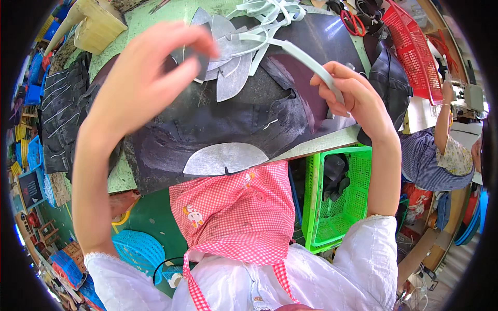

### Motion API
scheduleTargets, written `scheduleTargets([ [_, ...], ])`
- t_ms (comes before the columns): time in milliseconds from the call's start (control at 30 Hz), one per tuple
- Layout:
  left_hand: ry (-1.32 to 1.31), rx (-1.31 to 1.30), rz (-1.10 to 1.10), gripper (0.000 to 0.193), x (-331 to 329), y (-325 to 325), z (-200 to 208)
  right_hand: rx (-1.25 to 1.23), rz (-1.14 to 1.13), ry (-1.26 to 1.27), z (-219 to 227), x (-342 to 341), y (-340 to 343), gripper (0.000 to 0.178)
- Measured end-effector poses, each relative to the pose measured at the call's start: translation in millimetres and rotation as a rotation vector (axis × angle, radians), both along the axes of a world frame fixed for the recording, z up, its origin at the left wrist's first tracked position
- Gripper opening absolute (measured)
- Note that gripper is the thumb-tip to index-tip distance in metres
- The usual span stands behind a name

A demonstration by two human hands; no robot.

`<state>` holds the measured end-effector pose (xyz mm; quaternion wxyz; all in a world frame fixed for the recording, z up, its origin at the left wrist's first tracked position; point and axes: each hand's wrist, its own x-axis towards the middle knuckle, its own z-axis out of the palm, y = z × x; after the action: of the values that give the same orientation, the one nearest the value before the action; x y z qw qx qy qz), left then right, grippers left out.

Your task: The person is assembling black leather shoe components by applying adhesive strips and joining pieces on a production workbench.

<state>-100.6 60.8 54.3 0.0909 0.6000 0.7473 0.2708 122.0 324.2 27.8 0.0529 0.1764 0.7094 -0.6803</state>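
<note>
My right hand (353, 92) pinches a pale grey-green strap (303, 58), which runs back left toward a tangle of similar straps (275, 13). To the left, my left hand (150, 70) hovers with thumb and forefinger curved and apart, slightly blurred. Just behind those fingertips is a dark grey piece (203, 71); I see no clear grip on it. A fanned pile of grey leaf-shaped cut pieces (231, 78) lies beside it on worn black sheet material (207, 122). Nearer me, a single half-oval grey piece (225, 158) with a small notch rests at the table's front edge.
Below the table edge at right stands a green plastic basket (340, 233) with dark pieces inside. A red basket (415, 57) and red-handled scissors (354, 23) are at the back right. A cream container (98, 33) stands back left. Another person (436, 155) sits far right.
</note>
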Motion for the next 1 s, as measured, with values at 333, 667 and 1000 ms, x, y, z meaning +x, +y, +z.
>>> scheduleTargets([
  [333, -0.429, -0.029, 0.393, 0.019, 63, -115, -54, -0.117, 0.146, -0.035, 9, -5, -78, 0.026],
  [667, -0.119, 0.15, 0.487, 0.029, 91, -131, -115, 0.337, 0.358, 0.064, -34, -25, -182, 0.011],
  [1000, 0.01, 0.168, 0.479, 0.024, 96, -138, -126, 0.555, 0.206, 0.071, -64, -22, -204, 0.014],
])
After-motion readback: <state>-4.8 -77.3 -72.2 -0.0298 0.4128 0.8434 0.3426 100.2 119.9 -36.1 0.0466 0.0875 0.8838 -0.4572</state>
